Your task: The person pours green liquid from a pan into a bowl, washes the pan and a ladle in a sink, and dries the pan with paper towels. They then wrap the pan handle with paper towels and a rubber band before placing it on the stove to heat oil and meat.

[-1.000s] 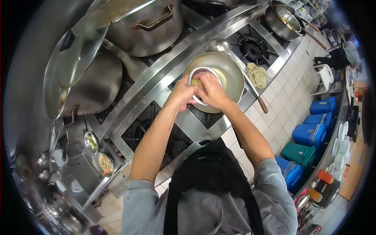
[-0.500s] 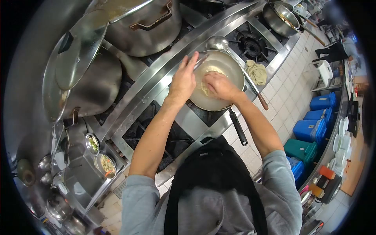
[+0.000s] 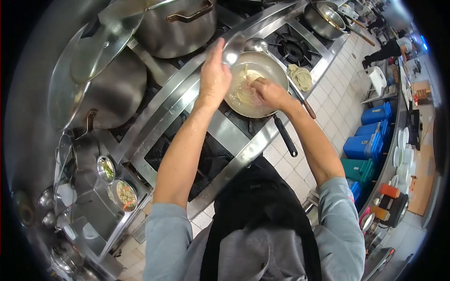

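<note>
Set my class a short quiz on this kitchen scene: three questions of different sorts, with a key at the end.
1. Multiple choice: what does the left hand hold?
a) a glass lid
b) a metal bowl
c) a whisk
2. True or false: the right hand reaches into the frying pan.
3. Fill in the blank: the crumpled cloth lies beside the wooden-ended handle of the ____.

Key: 1 b; 2 true; 3 ladle.

Round grey metal pan [image 3: 275, 71] on silver steel stove [image 3: 228, 132].
Crumpled beige fabric cloth [image 3: 300, 78] lies to its right.
</note>
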A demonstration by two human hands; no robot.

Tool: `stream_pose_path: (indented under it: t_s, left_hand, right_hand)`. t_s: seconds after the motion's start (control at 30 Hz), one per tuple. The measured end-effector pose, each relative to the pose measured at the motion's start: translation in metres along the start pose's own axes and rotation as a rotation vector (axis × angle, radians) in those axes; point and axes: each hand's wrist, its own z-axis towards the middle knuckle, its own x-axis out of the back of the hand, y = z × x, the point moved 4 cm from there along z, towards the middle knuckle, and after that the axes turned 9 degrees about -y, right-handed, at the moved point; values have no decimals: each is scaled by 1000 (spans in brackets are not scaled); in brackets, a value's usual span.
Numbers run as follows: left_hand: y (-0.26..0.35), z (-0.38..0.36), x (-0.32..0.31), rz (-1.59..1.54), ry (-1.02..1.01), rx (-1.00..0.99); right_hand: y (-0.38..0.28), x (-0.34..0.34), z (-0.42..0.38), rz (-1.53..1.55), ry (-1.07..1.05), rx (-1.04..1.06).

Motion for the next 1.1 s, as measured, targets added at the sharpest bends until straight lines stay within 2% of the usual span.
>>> stream_pose_path:
  t_s: [0.03, 0.1, 0.13, 0.17, 0.2, 0.23, 0.27, 0.33, 0.37, 0.4, 0.47, 0.5, 0.53, 0.6, 0.63, 0.7, 0.73, 0.8, 0.83, 0.9, 1.0, 1.07, 1.1]
  left_hand:
    - [-1, -2, 1, 10, 30, -5]
    - [-5, -12, -3, 28, 67, -1]
    - [-8, -21, -10, -109, 67, 51]
    - [-10, -27, -20, -246, 66, 99]
    - [6, -41, -26, -361, -7, 268]
    - [18, -55, -40, -445, -3, 272]
    - [16, -70, -64, -528, -114, 385]
    - [60, -96, -87, -672, -251, 529]
    - [75, -108, -106, -894, -228, 542]
    - [88, -118, -121, -1053, -328, 582]
    - [129, -138, -131, -1160, -232, 489]
    - [124, -158, -144, -1048, -156, 491]
    - [117, -179, -152, -947, 4, 537]
    - [79, -223, -187, -774, 225, 767]
    - [74, -229, -202, -763, 224, 765]
    - [66, -249, -245, -960, 22, 1247]
    - [68, -246, -262, -1149, -111, 1158]
    - [80, -238, -275, -1249, -95, 1154]
    - [78, -238, -279, -1245, -107, 1144]
    - [64, -246, -277, -940, -99, 1101]
    - [61, -258, -262, -866, -93, 1088]
    - [57, -262, -259, -1007, -106, 1160]
    - [62, -258, -254, -962, -130, 1131]
  right_hand:
    - [2, 0, -10, -3, -3, -4]
    - [1, 7, -36, 100, 258, 2]
    - [1, 7, -46, 102, 257, 6]
    - [6, 9, -56, 328, 298, -72]
    - [11, 13, -67, 553, 338, -147]
    - [11, 19, -80, 808, 283, -240]
    - [8, 23, -94, 806, 284, -231]
    - [11, 19, -127, 1245, 360, -255]
    - [18, 16, -145, 1247, 352, -238]
    - [32, 8, -168, 1256, 373, -258]
    - [50, 2, -215, 1293, 431, -292]
    - [55, 0, -242, 1327, 475, -308]
    - [66, -5, -271, 1370, 520, -317]
    - [93, -19, -327, 1467, 642, -367]
    - [105, -28, -357, 1517, 703, -421]
    - [129, -49, -413, 1568, 782, -516]
    - [132, -57, -436, 1573, 788, -515]
    - [139, -69, -475, 1584, 891, -638]
    - [140, -75, -489, 1586, 907, -631]
    - [142, -91, -518, 1600, 1034, -711]
    - [140, -128, -553, 1594, 1157, -806]
    - [111, -124, -559, 1577, 1227, -1002]
    - [110, -138, -568, 1586, 1269, -985]
